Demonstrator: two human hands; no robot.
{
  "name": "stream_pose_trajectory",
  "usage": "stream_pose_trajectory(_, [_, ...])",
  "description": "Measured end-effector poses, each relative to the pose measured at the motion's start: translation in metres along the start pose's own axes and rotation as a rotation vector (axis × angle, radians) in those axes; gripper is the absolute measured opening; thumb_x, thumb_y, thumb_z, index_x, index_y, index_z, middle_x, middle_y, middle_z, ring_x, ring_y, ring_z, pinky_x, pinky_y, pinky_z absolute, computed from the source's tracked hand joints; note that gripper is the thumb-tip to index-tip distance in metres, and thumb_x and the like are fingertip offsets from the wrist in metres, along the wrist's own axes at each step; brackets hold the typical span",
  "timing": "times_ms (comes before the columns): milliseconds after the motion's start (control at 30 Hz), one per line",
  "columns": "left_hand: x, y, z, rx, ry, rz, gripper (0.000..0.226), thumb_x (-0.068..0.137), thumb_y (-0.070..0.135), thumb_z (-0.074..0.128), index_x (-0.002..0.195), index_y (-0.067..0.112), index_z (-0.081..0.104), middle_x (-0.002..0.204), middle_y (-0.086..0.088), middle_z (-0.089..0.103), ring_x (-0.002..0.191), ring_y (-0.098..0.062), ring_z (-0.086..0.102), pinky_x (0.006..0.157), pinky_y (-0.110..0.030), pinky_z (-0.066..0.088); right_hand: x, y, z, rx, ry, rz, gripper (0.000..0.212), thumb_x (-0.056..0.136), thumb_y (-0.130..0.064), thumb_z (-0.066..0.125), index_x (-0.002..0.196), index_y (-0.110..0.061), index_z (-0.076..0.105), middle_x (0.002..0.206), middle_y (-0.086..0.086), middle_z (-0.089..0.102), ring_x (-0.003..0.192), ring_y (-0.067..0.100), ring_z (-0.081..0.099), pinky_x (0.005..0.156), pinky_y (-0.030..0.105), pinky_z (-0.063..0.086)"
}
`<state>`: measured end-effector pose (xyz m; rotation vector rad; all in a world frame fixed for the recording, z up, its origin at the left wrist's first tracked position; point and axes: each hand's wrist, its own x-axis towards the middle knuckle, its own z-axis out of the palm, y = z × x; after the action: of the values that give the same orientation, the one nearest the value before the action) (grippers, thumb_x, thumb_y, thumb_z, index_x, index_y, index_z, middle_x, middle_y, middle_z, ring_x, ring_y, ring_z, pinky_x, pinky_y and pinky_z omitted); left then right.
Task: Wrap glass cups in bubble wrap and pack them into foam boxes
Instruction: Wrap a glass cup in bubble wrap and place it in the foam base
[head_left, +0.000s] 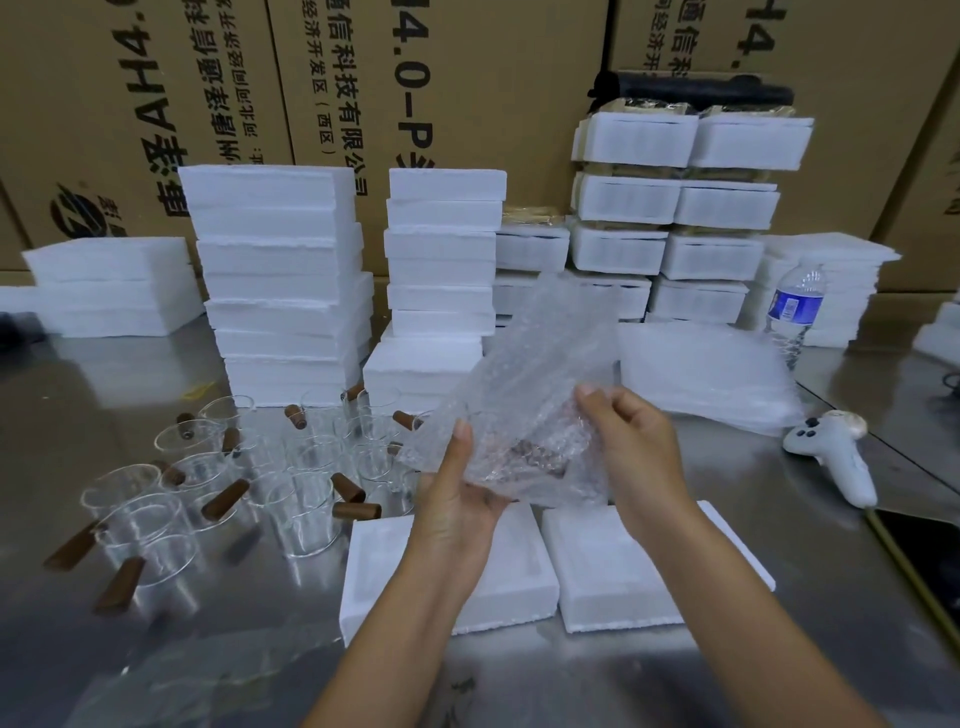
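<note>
A sheet of bubble wrap (524, 374) is held up over the table, with a glass cup (524, 452) partly visible inside its lower part. My left hand (457, 493) supports the bundle from below, thumb pressed on the wrap. My right hand (634, 441) pinches the wrap's right edge. Below my hands two open foam boxes, the left foam box (514, 577) and the right foam box (608, 566), lie side by side on the steel table. Several bare glass cups (218, 488) with brown wooden handles stand to the left.
Stacks of white foam boxes (280, 280) line the back, with cardboard cartons (493, 78) behind them. A pile of bubble wrap sheets (706, 374) lies at right, beside a water bottle (795, 312) and a white controller (836, 452).
</note>
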<state>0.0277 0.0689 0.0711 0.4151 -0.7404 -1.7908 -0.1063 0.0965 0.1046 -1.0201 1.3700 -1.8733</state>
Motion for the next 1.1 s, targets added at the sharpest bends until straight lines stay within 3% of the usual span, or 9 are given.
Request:
stream_pose_trajectory(200, [0.001,-0.003,-0.009,0.299,-0.008,0.095,0.102,0.027,0.059,0.091,0.116,0.019,0.060,0.109,-0.003,0.072,0.101,-0.019,0.068,0.076,-0.034,0.058,0.014,-0.013,0.007,-0.141,-0.093,-0.066,0.012,0.088,-0.012,0.062,0.079,-0.006,0.069,0.078,0.006,0.070,0.076,0.017,0.064,0.075,0.030,0.052])
stream_pose_trajectory(367, [0.001,-0.003,-0.017,0.539,-0.035,0.139,0.105,0.021,0.066,0.087,0.112,0.026,0.054,0.114,-0.003,0.066,0.101,-0.014,0.066,0.079,-0.030,0.055,0.011,-0.020,0.009,-0.274,-0.226,-0.210,0.028,0.085,-0.001,0.064,0.069,-0.023,0.067,0.064,-0.018,0.069,0.061,-0.006,0.063,0.054,0.009,0.046])
stream_pose_trajectory(533, [-0.004,0.000,-0.017,0.764,-0.133,0.227,0.068,0.047,0.055,0.081,0.108,0.054,0.051,0.116,0.017,0.055,0.097,0.008,0.058,0.072,-0.010,0.048,0.001,-0.016,0.013,-0.339,-0.279,-0.249,0.034,0.080,-0.001,0.068,0.063,-0.029,0.060,0.055,-0.020,0.064,0.051,-0.009,0.057,0.047,0.008,0.041])
stream_pose_trajectory(633, [-0.003,0.001,-0.018,0.801,-0.161,0.254,0.058,0.063,0.039,0.080,0.112,0.047,0.050,0.118,0.014,0.056,0.099,0.007,0.058,0.073,-0.009,0.047,-0.001,-0.016,0.011,-0.432,-0.364,-0.270,0.031,0.081,-0.003,0.067,0.060,-0.025,0.062,0.058,-0.013,0.063,0.057,-0.003,0.056,0.056,0.015,0.044])
stream_pose_trajectory(733, [-0.002,0.003,-0.019,0.781,-0.148,0.258,0.046,0.078,0.026,0.076,0.112,0.042,0.050,0.107,0.019,0.061,0.093,0.011,0.058,0.069,-0.006,0.046,-0.002,-0.013,0.008,-0.568,-0.490,-0.240,0.024,0.094,-0.015,0.053,0.075,-0.011,0.068,0.087,-0.007,0.060,0.082,0.008,0.055,0.074,0.026,0.045])
stream_pose_trajectory(800, [-0.003,0.005,-0.017,0.753,-0.129,0.244,0.043,0.074,0.036,0.070,0.111,0.043,0.050,0.101,0.025,0.064,0.093,0.013,0.058,0.069,-0.005,0.045,-0.006,-0.011,0.006,-0.663,-0.511,-0.261,0.039,0.097,-0.036,0.041,0.080,-0.012,0.066,0.101,-0.010,0.049,0.101,0.010,0.049,0.088,0.027,0.042])
stream_pose_trajectory(900, [-0.005,0.006,-0.015,0.742,-0.140,0.207,0.045,0.069,0.046,0.065,0.112,0.045,0.049,0.101,0.035,0.062,0.095,0.015,0.058,0.069,-0.005,0.046,-0.014,-0.017,0.005,-0.815,-0.539,-0.327,0.063,0.079,-0.071,0.025,0.083,-0.025,0.069,0.112,-0.010,0.046,0.114,0.007,0.040,0.095,0.025,0.034])
stream_pose_trajectory(967, [-0.007,0.006,-0.015,0.753,-0.151,0.207,0.044,0.069,0.048,0.066,0.111,0.045,0.050,0.101,0.035,0.062,0.096,0.014,0.058,0.069,-0.005,0.046,-0.014,-0.019,0.005,-0.934,-0.546,-0.339,0.069,0.074,-0.077,0.025,0.082,-0.025,0.069,0.119,-0.008,0.047,0.117,0.008,0.038,0.096,0.030,0.035])
stream_pose_trajectory(1100, [-0.008,0.007,-0.015,0.819,-0.173,0.259,0.046,0.070,0.040,0.074,0.109,0.035,0.050,0.099,0.029,0.063,0.093,0.009,0.060,0.069,-0.007,0.047,-0.009,-0.018,0.009,-0.795,-0.506,-0.206,0.054,0.091,-0.042,0.048,0.062,0.002,0.060,0.091,0.011,0.060,0.087,0.024,0.056,0.078,0.033,0.044])
